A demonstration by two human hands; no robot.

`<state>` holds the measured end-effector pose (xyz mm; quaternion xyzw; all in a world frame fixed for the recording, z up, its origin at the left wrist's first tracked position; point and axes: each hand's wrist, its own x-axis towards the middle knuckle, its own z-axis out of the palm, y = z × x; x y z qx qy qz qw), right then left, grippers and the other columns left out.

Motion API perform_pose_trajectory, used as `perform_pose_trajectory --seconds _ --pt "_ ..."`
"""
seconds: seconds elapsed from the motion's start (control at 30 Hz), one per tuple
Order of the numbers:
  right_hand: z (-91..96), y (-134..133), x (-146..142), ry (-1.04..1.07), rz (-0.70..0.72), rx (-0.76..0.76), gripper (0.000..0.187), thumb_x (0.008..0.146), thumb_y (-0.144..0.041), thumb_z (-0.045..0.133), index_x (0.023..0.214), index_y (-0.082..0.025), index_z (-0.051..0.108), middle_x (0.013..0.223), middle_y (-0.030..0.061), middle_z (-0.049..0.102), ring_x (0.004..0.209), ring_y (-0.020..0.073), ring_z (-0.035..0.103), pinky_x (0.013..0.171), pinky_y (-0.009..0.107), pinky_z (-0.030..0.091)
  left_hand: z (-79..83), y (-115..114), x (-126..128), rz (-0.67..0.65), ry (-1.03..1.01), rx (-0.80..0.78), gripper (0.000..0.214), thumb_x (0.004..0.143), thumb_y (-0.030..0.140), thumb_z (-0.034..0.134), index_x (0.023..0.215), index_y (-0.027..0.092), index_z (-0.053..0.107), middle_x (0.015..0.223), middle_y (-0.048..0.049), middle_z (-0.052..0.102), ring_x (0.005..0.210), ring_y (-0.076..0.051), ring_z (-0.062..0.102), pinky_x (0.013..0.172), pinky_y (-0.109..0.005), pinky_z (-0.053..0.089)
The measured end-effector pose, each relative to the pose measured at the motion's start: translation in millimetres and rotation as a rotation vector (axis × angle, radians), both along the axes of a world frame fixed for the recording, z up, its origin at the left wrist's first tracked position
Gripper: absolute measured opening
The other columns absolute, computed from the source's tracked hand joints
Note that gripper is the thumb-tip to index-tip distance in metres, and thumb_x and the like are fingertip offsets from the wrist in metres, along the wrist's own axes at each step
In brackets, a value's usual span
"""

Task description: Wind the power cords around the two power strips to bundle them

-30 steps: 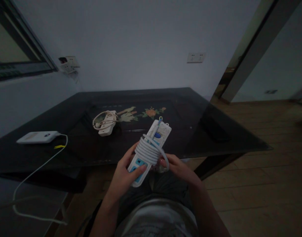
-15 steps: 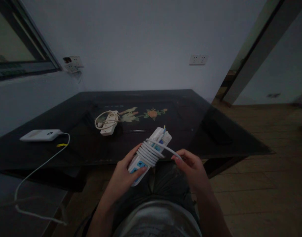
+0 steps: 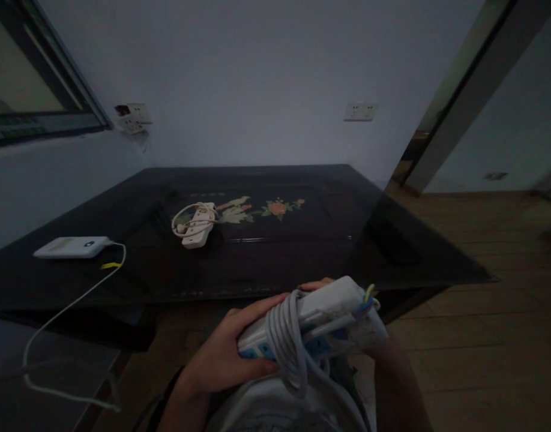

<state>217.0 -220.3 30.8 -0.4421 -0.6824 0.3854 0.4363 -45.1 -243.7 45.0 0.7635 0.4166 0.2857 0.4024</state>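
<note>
- Near black table [image 3: 280, 258] edge: left hand [image 3: 224, 355] clasping power strip [image 3: 332, 299], grey cord [image 3: 284, 333] coiled round it
- Right hand [image 3: 318, 284] mostly hidden behind strip, can't tell grip

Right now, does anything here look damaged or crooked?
Yes. On the power strip in the left hand, blue and yellow wire ends stick out at one end, looking stripped rather than covered. At upper left, a white socket also seems to hang askew, as if loose.

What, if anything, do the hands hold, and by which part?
A blue-socketed power strip. The left hand grips its end opposite the coloured wires; the right hand is mostly hidden, its hold unclear.
</note>
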Motion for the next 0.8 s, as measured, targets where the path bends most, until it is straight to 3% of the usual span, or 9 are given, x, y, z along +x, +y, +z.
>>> perform_pose_trajectory --seconds 0.17,0.33,0.4,0.47,0.53,0.6,0.7,0.8 --pt "-21.1 -17 -16 -0.168 0.239 0.031 0.023 0.079 -0.030 0.060 0.097 -0.028 0.073 0.101 0.0080 0.072 0.103 0.0280 0.063 0.092 0.041 0.050 1.1 -2 8 0.042 -0.010 0.008 0.076 0.068 0.038 0.077 0.137 0.036 0.046 0.137 -0.0029 0.055 0.121 -0.030 0.053 0.105 -0.041 0.040" --pt "-17.3 -19 -48 -0.251 0.506 -0.012 0.036 0.080 -0.037 0.064 0.114 -0.024 0.067 0.120 0.0091 0.065 0.120 0.0288 0.054 0.103 0.042 0.040 1.5 1 14 0.071 -0.177 -0.010 0.071 0.073 0.034 0.074 0.138 0.030 0.047 0.140 -0.0052 0.052 0.124 -0.028 0.052 0.104 -0.036 0.042" --pt "-13.2 -17 -59 -0.209 0.639 0.031 0.040 0.079 -0.038 0.066 0.116 -0.023 0.065 0.126 0.0093 0.061 0.123 0.0279 0.050 0.105 0.040 0.038 2.4 5 15 0.143 -0.227 0.000 0.068 0.074 0.033 0.072 0.138 0.027 0.047 0.140 -0.0064 0.052 0.124 -0.027 0.052 0.104 -0.035 0.042" --pt "-7.9 -16 -64 -0.108 0.759 0.041 0.036 0.079 -0.040 0.065 0.110 -0.021 0.067 0.119 0.0090 0.064 0.117 0.0246 0.055 0.101 0.037 0.041 2.8 9 15 0.226 -0.245 0.009 0.068 0.076 0.032 0.071 0.138 0.025 0.046 0.139 -0.0071 0.053 0.124 -0.027 0.052 0.105 -0.035 0.041" --pt "-2.1 -20 -64 0.031 0.856 -0.041 0.030 0.080 -0.041 0.064 0.101 -0.019 0.068 0.105 0.0078 0.068 0.107 0.0212 0.061 0.096 0.035 0.044 2.0 13 13 0.285 -0.243 0.007 0.068 0.076 0.032 0.070 0.139 0.024 0.045 0.139 -0.0074 0.053 0.125 -0.027 0.051 0.106 -0.035 0.040" --pt "1.9 -26 -57 0.199 0.919 -0.225 0.028 0.080 -0.043 0.065 0.094 -0.018 0.067 0.094 0.0066 0.069 0.098 0.0200 0.064 0.091 0.035 0.047 -0.4 16 8 0.324 -0.225 0.003 0.068 0.077 0.032 0.069 0.140 0.022 0.044 0.140 -0.0075 0.052 0.126 -0.026 0.050 0.106 -0.035 0.040" --pt "1.4 -35 -43 0.489 0.869 -0.531 0.031 0.081 -0.045 0.064 0.093 -0.016 0.060 0.076 0.0030 0.065 0.076 0.0170 0.066 0.074 0.032 0.052 -5.2 19 -3 0.362 -0.188 0.009 0.068 0.077 0.034 0.070 0.139 0.021 0.045 0.141 -0.0082 0.051 0.127 -0.027 0.049 0.107 -0.037 0.039" --pt "-0.5 -40 -29 0.568 0.630 -0.578 0.031 0.086 -0.042 0.061 0.104 -0.018 0.055 0.066 -0.0029 0.056 0.054 0.0096 0.058 0.055 0.023 0.049 -7.8 18 -14 0.372 -0.158 0.006 0.068 0.075 0.034 0.071 0.138 0.022 0.047 0.138 -0.0082 0.054 0.123 -0.028 0.053 0.107 -0.039 0.039"
